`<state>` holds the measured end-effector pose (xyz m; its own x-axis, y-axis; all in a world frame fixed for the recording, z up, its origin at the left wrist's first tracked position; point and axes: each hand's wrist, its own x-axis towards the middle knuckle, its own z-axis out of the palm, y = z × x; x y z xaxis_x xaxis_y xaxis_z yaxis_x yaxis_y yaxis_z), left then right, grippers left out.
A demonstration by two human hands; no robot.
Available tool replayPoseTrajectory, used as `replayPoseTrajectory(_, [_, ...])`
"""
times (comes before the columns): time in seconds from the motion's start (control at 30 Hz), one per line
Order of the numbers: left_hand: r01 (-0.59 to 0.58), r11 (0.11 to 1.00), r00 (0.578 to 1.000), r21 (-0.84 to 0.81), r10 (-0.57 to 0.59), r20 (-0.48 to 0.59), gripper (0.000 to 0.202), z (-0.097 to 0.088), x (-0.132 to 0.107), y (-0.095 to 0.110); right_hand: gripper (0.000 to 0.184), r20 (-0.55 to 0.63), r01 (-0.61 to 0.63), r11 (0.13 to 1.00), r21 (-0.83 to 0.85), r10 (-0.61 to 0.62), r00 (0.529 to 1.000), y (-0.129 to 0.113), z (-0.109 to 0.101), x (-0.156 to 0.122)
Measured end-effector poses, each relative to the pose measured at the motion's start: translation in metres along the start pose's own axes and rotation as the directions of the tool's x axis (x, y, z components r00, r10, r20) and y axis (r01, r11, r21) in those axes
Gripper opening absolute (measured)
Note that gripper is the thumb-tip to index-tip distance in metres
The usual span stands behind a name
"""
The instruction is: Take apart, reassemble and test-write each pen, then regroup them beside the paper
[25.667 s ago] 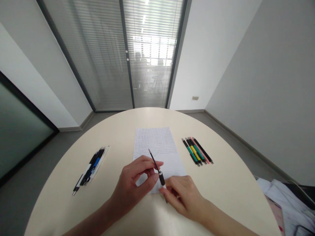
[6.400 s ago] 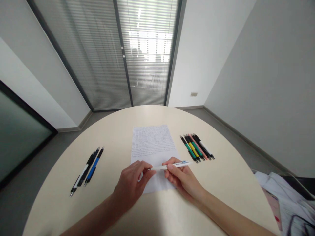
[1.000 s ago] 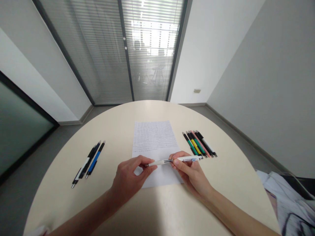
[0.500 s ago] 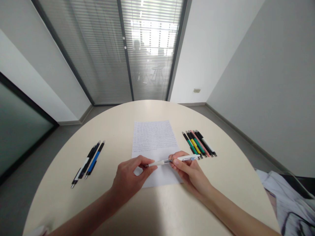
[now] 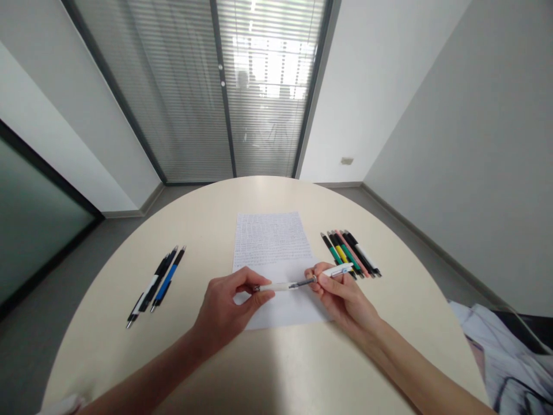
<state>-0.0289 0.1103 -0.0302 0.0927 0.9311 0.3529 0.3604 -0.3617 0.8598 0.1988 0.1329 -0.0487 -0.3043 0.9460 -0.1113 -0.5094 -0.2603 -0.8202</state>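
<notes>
Both hands hold an opened white pen [image 5: 281, 286] over the paper [image 5: 274, 237].
Left hand [image 5: 228, 301] pinches the front barrel, right hand [image 5: 348, 297] the clip half [image 5: 338, 270]; likely light, stiff, smooth; the thin refill [image 5: 303, 283] may bend, so grip the barrels.

Slatted blinds [image 5: 268, 150] behind the dark-framed glass partition [image 5: 225, 124], bright light through the right pane. Frosted panel [image 5: 34, 196] far left. Small plate [image 5: 347, 161] low on white wall [image 5: 345, 104]. Grey floor [image 5: 38, 334]. Lower right: loose papers [image 5: 479, 320], pale cable [image 5: 529, 328], black looped thing [image 5: 506, 381] (blurry, can't tell what).
</notes>
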Motion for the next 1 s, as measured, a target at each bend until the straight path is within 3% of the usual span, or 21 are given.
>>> replayPoseTrajectory(0.07, [0.088,0.981,0.996,-0.173,-0.085,0.023,0.008,-0.005,0.005,-0.001,0.016,-0.037,0.044,0.999,-0.009,-0.044,0.998,-0.004,-0.001,0.001])
replayPoseTrajectory(0.17, [0.195,0.868,0.98,-0.458,-0.196,0.045,0.009,-0.016,0.013,0.0,0.017,-0.124,0.132,0.991,-0.01,-0.132,0.983,-0.012,-0.002,0.002])
replayPoseTrajectory(0.27, [0.284,0.782,0.957,-0.554,-0.264,0.117,0.006,-0.025,0.021,-0.001,0.021,-0.177,0.162,0.986,0.025,-0.155,0.972,-0.016,-0.003,0.003])
replayPoseTrajectory(0.33, [0.371,0.811,0.927,-0.452,-0.298,0.227,0.004,-0.027,0.025,-0.006,0.021,-0.179,0.157,0.987,0.035,-0.149,0.973,-0.017,-0.004,0.002])
replayPoseTrajectory(0.4, [0.409,0.89,0.89,-0.2,-0.342,0.301,0.006,-0.024,0.025,-0.013,0.019,-0.162,0.155,0.988,0.018,-0.151,0.975,-0.015,-0.003,0.002])
replayPoseTrajectory(0.47, [0.355,0.93,0.909,0.091,-0.367,0.199,0.015,-0.018,0.024,-0.02,0.017,-0.139,0.154,0.988,-0.013,-0.154,0.978,-0.013,-0.002,0.002])
replayPoseTrajectory(0.6, [0.292,0.85,0.926,0.438,-0.366,0.092,0.03,-0.006,0.019,-0.023,0.014,-0.095,0.131,0.988,-0.087,-0.139,0.986,-0.008,0.002,-0.001])
replayPoseTrajectory(0.7, [0.248,0.796,0.919,0.552,-0.373,0.124,0.01,-0.002,0.017,-0.02,0.013,-0.06,0.136,0.976,-0.172,-0.148,0.987,-0.004,0.005,-0.002])
replayPoseTrajectory(0.77, [0.215,0.78,0.914,0.587,-0.372,0.159,0.014,-0.002,0.017,-0.019,0.011,-0.045,0.176,0.952,-0.251,-0.193,0.98,-0.001,0.004,-0.002])
replayPoseTrajectory(0.83, [0.213,0.794,0.922,0.569,-0.355,0.151,0.016,-0.003,0.017,-0.017,0.008,-0.023,0.245,0.902,-0.355,-0.271,0.962,0.002,0.002,-0.002])
replayPoseTrajectory(0.9, [0.21,0.837,0.944,0.505,-0.307,0.116,0.019,-0.004,0.016,-0.014,0.004,0.034,0.359,0.795,-0.488,-0.394,0.918,0.004,0.001,-0.004])
replayPoseTrajectory(1.0, [0.199,0.937,0.954,0.288,-0.252,0.161,0.032,0.0,0.009,-0.005,0.012,0.231,0.565,0.467,-0.68,-0.596,0.769,0.005,0.002,-0.011])
